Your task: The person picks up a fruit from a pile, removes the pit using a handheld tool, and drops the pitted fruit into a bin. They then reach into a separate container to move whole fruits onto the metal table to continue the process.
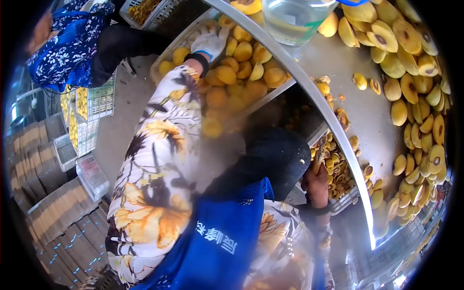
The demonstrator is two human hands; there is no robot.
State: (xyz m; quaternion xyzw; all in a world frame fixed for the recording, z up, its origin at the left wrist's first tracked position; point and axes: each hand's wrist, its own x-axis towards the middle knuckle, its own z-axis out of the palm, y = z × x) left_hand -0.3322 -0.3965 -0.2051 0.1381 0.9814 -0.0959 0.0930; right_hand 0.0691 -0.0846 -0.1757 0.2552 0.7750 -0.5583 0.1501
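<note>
My left hand [210, 41], in a white glove with a dark band at the wrist, reaches into a crate of whole yellow peaches [225, 75]. Its fingers are spread over the fruit, with nothing held in them. My bare right hand [316, 185] is low beside the table edge, closed around a thin, pale-handled tool [319, 158]. The tool's working end is hard to make out. Just past that hand sits a basket of yellow peach scraps and pieces [340, 175].
The metal table [360, 104] has a curved raised rim [333, 121] and carries a large pile of cut peach halves [421, 87]. A clear container of liquid [296, 21] stands on it. Another person [72, 43] sits at upper left, near stacked crates [92, 111] and cardboard [60, 208].
</note>
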